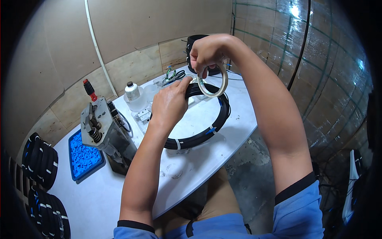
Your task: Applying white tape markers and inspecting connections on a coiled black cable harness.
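A coil of black cable [203,137] lies on the white table in front of me, bound in places with white tape and showing a blue piece on its near right side. My left hand [171,102] is closed on the coil's far left part, fingers bent over it. Above the far side of the coil, my right hand [209,51] pinches a roll of pale masking tape [223,83], which hangs upright from the fingers. Whether a strip runs from the roll to the coil is hard to make out.
Left on the table stand a metal bench press [115,139] and a blue tray [71,157] of small blue pieces. A white bottle [132,91], pliers [170,74] and scissors [178,76] are farther back. Finished-looking black coils [39,159] are stacked far left; others [195,42] stand behind.
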{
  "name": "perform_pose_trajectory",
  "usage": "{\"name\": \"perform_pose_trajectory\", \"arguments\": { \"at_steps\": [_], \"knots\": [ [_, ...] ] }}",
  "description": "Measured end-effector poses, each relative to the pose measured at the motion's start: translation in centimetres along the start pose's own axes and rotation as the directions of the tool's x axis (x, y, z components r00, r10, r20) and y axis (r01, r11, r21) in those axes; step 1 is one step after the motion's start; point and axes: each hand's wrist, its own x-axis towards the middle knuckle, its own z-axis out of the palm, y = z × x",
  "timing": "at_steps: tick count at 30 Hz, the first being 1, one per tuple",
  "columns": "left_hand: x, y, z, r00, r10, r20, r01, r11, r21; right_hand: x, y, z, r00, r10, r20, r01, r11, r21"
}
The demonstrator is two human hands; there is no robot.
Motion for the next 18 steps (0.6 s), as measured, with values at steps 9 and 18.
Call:
{"name": "perform_pose_trajectory", "arguments": {
  "at_steps": [9,18],
  "knots": [
    [-0.1,0.1,-0.1,1.000,-0.007,-0.013,0.007,1.000,-0.003,1.2,-0.6,-0.3,0.990,0.004,0.144,0.001,0.999,-0.034],
    [0.0,0.0,0.2,1.000,-0.013,-0.016,0.014,0.998,0.054,1.4,0.1,-0.1,0.992,-0.029,0.126,0.026,0.999,0.029]
  ]
}}
